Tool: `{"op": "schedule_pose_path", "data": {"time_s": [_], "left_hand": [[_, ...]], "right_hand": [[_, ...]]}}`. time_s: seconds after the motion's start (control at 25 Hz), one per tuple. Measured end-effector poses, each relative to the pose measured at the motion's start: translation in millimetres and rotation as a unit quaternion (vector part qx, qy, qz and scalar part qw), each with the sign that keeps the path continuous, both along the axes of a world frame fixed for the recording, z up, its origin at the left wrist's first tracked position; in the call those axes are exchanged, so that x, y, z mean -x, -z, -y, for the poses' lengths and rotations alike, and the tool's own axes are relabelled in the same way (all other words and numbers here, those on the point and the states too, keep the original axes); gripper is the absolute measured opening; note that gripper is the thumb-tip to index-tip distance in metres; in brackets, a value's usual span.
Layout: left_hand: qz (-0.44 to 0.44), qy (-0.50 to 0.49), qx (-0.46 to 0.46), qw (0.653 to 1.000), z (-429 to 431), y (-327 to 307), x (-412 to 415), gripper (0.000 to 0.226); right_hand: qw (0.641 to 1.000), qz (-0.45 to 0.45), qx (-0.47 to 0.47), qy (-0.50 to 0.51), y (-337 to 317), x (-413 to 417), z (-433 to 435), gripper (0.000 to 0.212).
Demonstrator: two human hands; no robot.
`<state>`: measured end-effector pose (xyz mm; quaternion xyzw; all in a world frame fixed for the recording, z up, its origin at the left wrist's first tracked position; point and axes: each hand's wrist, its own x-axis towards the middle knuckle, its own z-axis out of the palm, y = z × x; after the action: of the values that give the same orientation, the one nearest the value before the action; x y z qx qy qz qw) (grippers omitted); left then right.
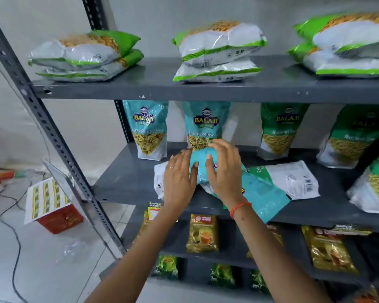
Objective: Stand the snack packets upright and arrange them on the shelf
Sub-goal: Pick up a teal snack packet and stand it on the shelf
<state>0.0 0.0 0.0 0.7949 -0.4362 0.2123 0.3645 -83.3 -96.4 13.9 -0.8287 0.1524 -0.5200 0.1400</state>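
Both forearms reach in from the lower frame edge to the middle shelf (123,184). On the left, the left hand (179,178) lies flat, fingers spread and closed on nothing, pressing the side of a teal packet (200,165); the right hand (224,169) cups the packet's other side from above, fingers loosely curved against it. Holding it between 2 palms probably serves to tip it upright.

That packet lies near the shelf's front edge, on a heap of fallen packets (293,178). Behind, along the back edge, 2 teal packets (150,130) and several green ones (279,130) already stand.

Above, the top shelf (162,88) carries 3 flat stacks (85,55). Lower shelves hold gold packets (202,232). At left, a red box (57,215) and a cable (11,226) lie on the tiled floor.
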Motion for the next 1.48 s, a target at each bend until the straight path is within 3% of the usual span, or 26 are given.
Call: {"op": "schedule_pose_path", "data": {"time_s": [0.08,0.2,0.4,0.56,0.6,0.72,0.84,0.92,0.96,1.04,1.16,1.28,1.48], "left_hand": [[-0.051,-0.007,-0.098,0.994,4.8,30.8,-22.4,0.047],[-0.025,0.019,-0.2,0.979,13.3,83.7,-45.2,0.054],[0.098,0.051,-0.189,0.976,22.9,101.2,-45.4,0.062],[0.109,0.052,-0.113,0.986,22.0,101.1,-49.2,0.054],[0.108,0.05,-0.09,0.989,20.2,99.7,-49.9,0.051],[0.086,0.019,-0.04,0.995,10.6,87.8,-53.2,0.04],[-0.013,-0.013,0.027,0.999,4.0,61.0,-69.0,0.029],[-0.114,0.024,0.097,0.988,-4.9,39.0,-87.0,0.023],[-0.172,0.042,0.126,0.976,-11.7,29.4,-97.0,0.02],[-0.315,0.066,0.175,0.93,-25.7,17.3,-112.8,0.02],[-0.502,0.105,0.259,0.818,-45.9,17.8,-117.0,0.021],[-0.591,0.095,0.274,0.753,-57.2,15.8,-106.8,0.024],[-0.638,0.122,0.272,0.71,-73.8,-0.2,-88.5,0.034]], "right_hand": [[0.993,-0.049,-0.07,0.087,25.4,-19.4,0.1,0.036],[0.974,-0.033,-0.17,0.144,70.6,-36.3,-10.3,0.051],[0.943,0.101,-0.285,0.138,92.2,-45.9,-30.0,0.055],[0.913,0.205,-0.334,0.113,92.1,-48.0,-35.6,0.029],[0.895,0.229,-0.37,0.097,90.4,-48.8,-33.7,0.023],[0.794,0.268,-0.544,0.027,87.1,-63.0,-29.9,0.018],[0.722,0.203,-0.659,-0.057,88.0,-88.2,-20.1,0.023],[0.687,0.141,-0.7,-0.134,88.8,-99.8,-14.4,0.033],[0.686,0.112,-0.699,-0.169,91.7,-103.3,-11.8,0.036],[0.716,0.06,-0.66,-0.22,96.7,-104.6,-9.7,0.048],[0.757,0.005,-0.599,-0.262,95.0,-99.2,-7.3,0.059],[0.766,-0.014,-0.588,-0.259,79.6,-91.5,-6.9,0.054],[0.781,0.018,-0.574,-0.245,53.2,-56.6,-28.9,0.048]]}}
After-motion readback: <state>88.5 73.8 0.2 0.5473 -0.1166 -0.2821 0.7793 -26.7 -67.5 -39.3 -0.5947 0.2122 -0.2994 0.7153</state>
